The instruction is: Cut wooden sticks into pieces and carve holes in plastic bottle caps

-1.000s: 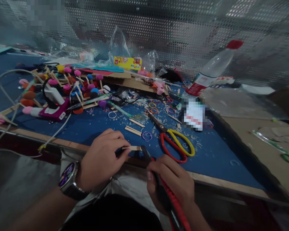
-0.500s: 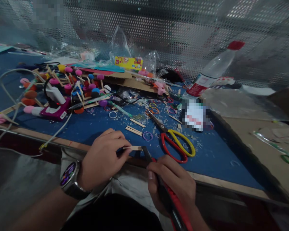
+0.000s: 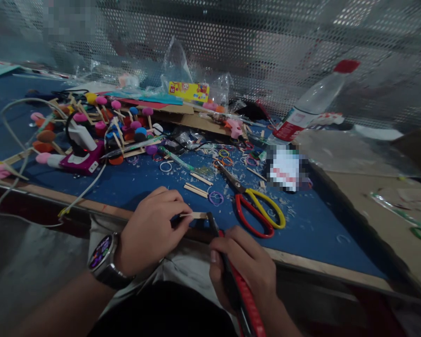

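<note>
Near the table's front edge my left hand (image 3: 157, 229), a watch on its wrist, pinches a short flat wooden stick (image 3: 199, 215) between thumb and fingers. The stick points right, out over the blue tabletop. Wrapped round a red and black utility knife (image 3: 236, 290) is my right hand (image 3: 245, 267). The knife's dark blade (image 3: 212, 222) meets the stick's right end; how deep it cuts cannot be seen. Scissors (image 3: 243, 189) with one red and one yellow handle lie open just beyond my right hand. Several loose sticks (image 3: 196, 189) and a purple rubber band (image 3: 216, 199) lie past the stick.
Pieces of stick and coloured clay balls (image 3: 126, 126) crowd the left, beside a purple power strip (image 3: 84, 161) with a cable. A tilted plastic bottle (image 3: 298, 119), a pink glue gun (image 3: 235, 127) and cardboard (image 3: 368, 196) are farther back and right. Shavings litter the middle.
My right hand and the knife have shifted slightly to the left, with the knife held more upright in view. My left hand keeps the stick in place.
</note>
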Motion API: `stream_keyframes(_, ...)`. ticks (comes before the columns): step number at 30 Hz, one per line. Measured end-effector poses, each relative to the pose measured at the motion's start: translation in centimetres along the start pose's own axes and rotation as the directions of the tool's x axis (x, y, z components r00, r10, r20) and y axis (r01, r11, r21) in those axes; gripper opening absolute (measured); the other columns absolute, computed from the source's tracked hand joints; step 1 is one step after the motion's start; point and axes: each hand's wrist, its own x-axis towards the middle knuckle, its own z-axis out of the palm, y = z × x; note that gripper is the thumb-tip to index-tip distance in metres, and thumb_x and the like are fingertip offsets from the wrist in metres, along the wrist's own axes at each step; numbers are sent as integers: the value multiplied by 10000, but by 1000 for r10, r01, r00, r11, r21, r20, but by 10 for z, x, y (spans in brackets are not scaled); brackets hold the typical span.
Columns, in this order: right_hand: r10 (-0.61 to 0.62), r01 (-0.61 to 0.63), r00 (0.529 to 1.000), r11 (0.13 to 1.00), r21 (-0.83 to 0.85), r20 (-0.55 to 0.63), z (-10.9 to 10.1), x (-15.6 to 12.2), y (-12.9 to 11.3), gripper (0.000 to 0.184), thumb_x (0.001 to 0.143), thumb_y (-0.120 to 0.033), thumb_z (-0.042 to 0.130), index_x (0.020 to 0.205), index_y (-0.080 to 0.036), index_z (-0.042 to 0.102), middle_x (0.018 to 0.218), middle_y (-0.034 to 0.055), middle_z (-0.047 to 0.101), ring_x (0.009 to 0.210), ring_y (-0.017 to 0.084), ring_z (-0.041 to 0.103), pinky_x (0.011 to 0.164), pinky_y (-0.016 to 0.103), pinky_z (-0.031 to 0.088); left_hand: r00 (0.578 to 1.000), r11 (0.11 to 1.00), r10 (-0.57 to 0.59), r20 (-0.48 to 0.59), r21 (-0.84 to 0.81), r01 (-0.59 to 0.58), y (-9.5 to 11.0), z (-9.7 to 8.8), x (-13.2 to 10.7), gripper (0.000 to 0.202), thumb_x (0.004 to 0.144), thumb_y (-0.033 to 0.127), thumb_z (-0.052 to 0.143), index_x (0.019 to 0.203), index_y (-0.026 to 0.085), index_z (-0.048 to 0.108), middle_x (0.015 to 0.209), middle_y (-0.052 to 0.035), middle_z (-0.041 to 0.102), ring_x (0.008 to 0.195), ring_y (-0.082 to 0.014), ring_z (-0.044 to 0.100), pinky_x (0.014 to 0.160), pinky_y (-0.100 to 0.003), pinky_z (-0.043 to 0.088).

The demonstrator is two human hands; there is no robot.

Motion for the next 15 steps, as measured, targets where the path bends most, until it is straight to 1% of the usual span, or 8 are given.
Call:
stream_keyframes(5, 8, -9, 1000, 999, 40, 30, 0, 1, 1, 109, 820, -75, 550, 805, -183, 547, 730, 3, 456, 661, 136, 482, 572, 263, 389, 1000, 1000, 7, -5, 9, -7, 0, 1, 0, 101, 897, 198, 653, 853, 190, 744, 854, -22, 684, 829, -183, 572, 782, -341, 441)
stream_keyframes(9, 2, -5, 999, 999, 51, 50, 0, 2, 2, 107, 818, -82, 558, 807, -185, 531, 742, 7, 465, 681, 144, 474, 594, 280, 390, 1000, 1000, 3, -2, 21, -3, -1, 0, 1, 96, 893, 205, 655, 852, 194, 741, 870, -25, 676, 836, -185, 568, 791, -345, 446)
stream_keyframes(15, -2, 1, 999, 999, 51, 35, 0, 0, 3, 118, 817, -77, 547, 797, -189, 517, 743, 4, 460, 669, 139, 474, 585, 273, 386, 1000, 1000, 9, -13, 22, -9, -3, 0, 0, 85, 883, 201, 661, 870, 198, 745, 883, -25, 668, 842, -186, 562, 798, -355, 450)
